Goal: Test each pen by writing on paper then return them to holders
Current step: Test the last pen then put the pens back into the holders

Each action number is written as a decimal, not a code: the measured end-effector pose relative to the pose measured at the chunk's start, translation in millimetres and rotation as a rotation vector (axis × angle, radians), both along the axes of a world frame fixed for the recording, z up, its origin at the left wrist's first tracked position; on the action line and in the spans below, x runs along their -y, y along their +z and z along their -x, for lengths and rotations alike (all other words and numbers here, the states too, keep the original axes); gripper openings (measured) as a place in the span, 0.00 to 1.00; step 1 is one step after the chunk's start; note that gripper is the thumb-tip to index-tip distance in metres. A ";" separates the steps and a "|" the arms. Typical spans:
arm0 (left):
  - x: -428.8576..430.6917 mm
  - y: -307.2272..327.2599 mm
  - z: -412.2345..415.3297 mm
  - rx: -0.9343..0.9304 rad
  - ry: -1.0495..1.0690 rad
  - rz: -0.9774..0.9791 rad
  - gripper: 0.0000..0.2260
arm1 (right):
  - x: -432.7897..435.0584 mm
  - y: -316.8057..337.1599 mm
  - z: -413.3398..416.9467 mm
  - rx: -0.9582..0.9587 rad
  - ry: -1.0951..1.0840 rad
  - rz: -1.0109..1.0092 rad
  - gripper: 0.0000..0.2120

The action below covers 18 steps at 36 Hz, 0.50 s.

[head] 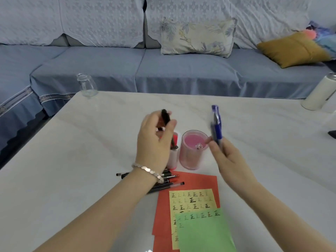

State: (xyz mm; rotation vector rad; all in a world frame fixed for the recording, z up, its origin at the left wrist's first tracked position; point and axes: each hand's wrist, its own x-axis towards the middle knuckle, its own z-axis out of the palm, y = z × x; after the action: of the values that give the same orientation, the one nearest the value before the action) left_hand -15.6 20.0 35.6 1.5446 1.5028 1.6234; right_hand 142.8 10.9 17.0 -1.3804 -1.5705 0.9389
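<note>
**Pale marbled table, holders at its middle**

The white, faintly veined table (91, 160) carries two upright holders side by side near its centre: a pink translucent cylinder (190, 157) and, touching or just beside it at 9 o'clock, a white-and-red holder (172, 159), partly hidden. At 6 o'clock of that holder a loose heap of dark pens (169, 182) lies flat, their tips overlapping a red sheet (196, 180). On the red sheet rests a yellow sheet (196, 200) with written marks, and a green sheet (205, 233) overlaps both. A clear glass jar (87, 85) stands at the 11 o'clock corner, a white can (318, 93) at 2 o'clock, a dark object (332, 134) at the 3 o'clock edge
</note>
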 end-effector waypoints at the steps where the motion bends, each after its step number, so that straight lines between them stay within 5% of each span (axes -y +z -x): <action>1: -4.6 0.8 3.8 -0.022 0.047 -0.043 0.07 | -8.4 1.3 -3.0 -0.004 -0.001 -0.023 0.08; 6: -26.1 -11.5 18.4 -0.151 0.109 0.008 0.13 | -51.1 12.8 -12.6 0.055 -0.061 -0.191 0.05; 12: -34.8 -45.4 24.0 -0.479 -0.013 0.243 0.15 | -83.9 -10.3 -11.5 0.175 -0.024 -0.116 0.03; 18: -46.6 -61.3 30.2 -0.407 0.013 0.262 0.10 | -95.9 -35.4 2.6 0.051 -0.105 -0.039 0.08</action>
State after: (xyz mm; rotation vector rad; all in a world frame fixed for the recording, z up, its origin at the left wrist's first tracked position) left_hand -45.8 66.6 -25.7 1.7833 1.8489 1.1016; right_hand 140.2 106.8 -18.5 -1.4550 -1.5301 0.8116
